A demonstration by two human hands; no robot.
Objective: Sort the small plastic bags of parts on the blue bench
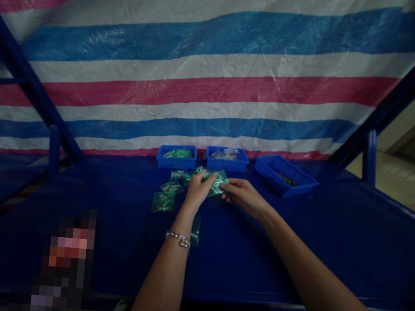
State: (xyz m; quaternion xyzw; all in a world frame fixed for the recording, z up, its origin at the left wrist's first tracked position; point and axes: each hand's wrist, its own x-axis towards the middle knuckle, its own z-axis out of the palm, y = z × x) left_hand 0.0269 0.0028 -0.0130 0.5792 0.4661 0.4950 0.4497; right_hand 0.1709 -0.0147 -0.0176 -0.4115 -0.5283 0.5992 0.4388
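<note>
Between both hands is a green-tinted plastic bag [216, 187] with small pale pieces inside. My left hand [199, 189] grips its left side, thumb on top, a beaded bracelet on the wrist. My right hand [242, 195] pinches the bag's right edge between thumb and fingers. Beside my left hand lie several similar small bags, among them a filled green bag [163, 202] on the blue table [120, 235]. Another bag [195, 231] lies partly hidden behind my left forearm. The exact kind of pieces inside is too small to tell.
Along the back stand a blue bin [176, 163] with green bags, a second blue bin [227, 165] with clear bags, and a tilted blue bin [286, 179] with small dark pieces. Striped sheeting [199, 87] hangs behind. Blue frame posts [370, 157] flank the table. A pixelated patch covers the lower left.
</note>
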